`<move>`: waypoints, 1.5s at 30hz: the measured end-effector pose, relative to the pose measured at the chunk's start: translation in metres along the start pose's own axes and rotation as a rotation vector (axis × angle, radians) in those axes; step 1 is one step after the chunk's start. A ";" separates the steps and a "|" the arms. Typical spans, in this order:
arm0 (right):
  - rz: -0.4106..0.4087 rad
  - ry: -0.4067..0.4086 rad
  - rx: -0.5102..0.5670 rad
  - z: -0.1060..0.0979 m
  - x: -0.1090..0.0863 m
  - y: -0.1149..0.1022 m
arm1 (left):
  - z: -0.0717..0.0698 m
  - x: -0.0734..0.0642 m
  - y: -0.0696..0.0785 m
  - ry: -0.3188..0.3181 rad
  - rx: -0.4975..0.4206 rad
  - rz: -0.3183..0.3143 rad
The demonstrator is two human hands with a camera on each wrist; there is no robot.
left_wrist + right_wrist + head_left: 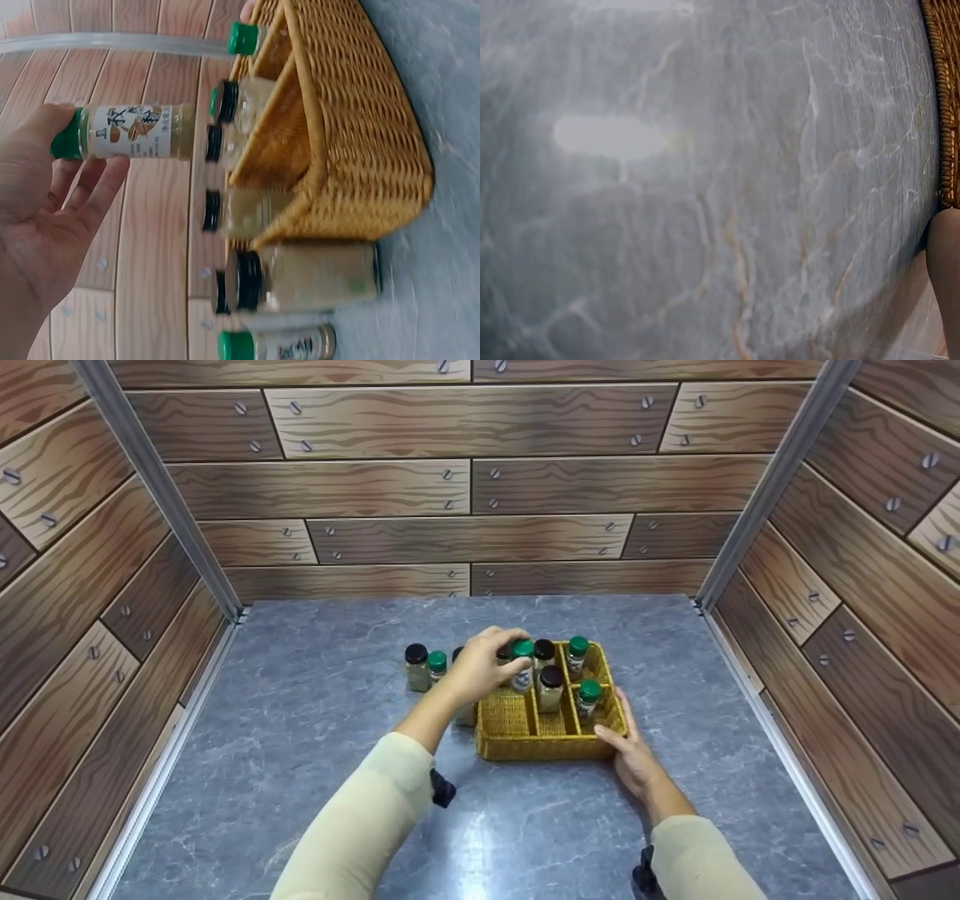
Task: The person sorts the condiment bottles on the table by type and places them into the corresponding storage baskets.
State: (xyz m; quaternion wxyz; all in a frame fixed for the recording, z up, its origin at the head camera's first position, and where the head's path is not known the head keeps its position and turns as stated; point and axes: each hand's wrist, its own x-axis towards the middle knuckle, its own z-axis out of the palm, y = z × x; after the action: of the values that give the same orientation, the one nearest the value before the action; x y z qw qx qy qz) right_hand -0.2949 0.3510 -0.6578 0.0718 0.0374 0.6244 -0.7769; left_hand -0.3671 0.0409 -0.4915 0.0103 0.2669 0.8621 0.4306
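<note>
My left hand (478,667) pinches a spice jar (139,131) by its green cap, above the left part of a wicker basket (547,748). The jar has a white label and stands upright, its base higher than the basket rim in the left wrist view. My right hand (637,765) holds the basket's front right corner, thumb at the rim and fingers along the outer side. Inside, green-capped jars (589,700) stand in the right compartments and black-capped jars (550,690) in the middle column. Another black-capped jar (251,210) stands in the left column.
Left of the basket stand a black-capped jar (417,669), a small green-capped jar (289,343) and a larger black-capped jar (319,277) close to the basket wall. Wood-patterned walls (472,487) enclose the grey marbled table (300,780) at the back and sides.
</note>
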 end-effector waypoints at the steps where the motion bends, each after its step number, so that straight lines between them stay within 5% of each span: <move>1: 0.000 -0.002 -0.004 0.000 0.000 0.000 | 0.003 0.003 0.003 0.003 0.006 -0.005; 13: 0.015 0.014 0.012 0.000 -0.003 0.009 | 0.053 0.045 0.023 0.027 0.011 -0.040; 27: 0.033 0.012 0.007 -0.001 -0.006 0.014 | 0.104 0.081 0.017 -0.020 0.037 -0.058; 45: -0.005 -0.005 -0.023 -0.001 -0.002 0.001 | 0.128 0.095 -0.003 -0.129 0.225 -0.135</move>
State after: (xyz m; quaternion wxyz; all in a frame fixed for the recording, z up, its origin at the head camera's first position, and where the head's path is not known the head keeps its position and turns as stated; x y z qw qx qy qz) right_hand -0.2930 0.3523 -0.6587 0.0721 0.0332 0.6331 -0.7700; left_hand -0.4179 0.1783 -0.5541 0.0647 0.2347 0.9185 0.3116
